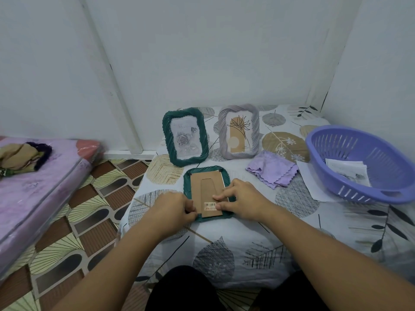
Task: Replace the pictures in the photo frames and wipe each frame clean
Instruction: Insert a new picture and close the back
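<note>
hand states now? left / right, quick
Left hand: fingers curled, grip pinching the near-left edge of the face-down green frame.
Right hand: fingers fairly straight, pressing the frame's cardboard backing.

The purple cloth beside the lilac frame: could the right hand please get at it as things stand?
Probably yes. The purple cloth lies uncovered just beyond the right hand, with only bare tablecloth between, though that hand's fingers now press on the face-down green frame.
</note>
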Action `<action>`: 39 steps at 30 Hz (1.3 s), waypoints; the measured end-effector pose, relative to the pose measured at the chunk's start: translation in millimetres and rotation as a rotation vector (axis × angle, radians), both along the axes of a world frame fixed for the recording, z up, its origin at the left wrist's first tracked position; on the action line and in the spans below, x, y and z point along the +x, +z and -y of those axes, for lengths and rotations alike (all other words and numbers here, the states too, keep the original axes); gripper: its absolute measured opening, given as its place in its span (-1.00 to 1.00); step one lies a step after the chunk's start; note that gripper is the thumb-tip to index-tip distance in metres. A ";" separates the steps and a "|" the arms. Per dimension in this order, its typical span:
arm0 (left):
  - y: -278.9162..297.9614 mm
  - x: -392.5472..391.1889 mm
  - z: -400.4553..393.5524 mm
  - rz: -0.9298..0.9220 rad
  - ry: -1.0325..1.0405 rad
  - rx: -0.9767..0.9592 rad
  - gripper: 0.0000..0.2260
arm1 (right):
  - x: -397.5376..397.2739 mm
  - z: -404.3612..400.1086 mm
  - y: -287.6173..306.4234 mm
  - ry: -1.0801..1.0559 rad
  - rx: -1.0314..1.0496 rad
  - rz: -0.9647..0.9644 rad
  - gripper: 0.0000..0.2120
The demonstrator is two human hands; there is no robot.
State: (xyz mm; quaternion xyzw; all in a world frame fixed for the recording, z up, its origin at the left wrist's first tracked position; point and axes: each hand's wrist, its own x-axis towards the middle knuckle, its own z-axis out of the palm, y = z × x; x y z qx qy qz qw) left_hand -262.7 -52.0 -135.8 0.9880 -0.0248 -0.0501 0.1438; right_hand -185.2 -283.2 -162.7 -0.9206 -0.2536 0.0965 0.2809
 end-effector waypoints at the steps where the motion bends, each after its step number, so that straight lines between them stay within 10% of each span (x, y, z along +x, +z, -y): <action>1: -0.7 -1.9 1.3 0.020 0.011 0.001 -0.83 | 0.0 -0.2 0.3 0.000 -0.004 0.002 -0.66; 39: 18.3 27.3 38.1 -0.095 0.034 -0.034 -0.72 | 8.2 19.6 11.1 0.080 0.070 -0.161 -0.74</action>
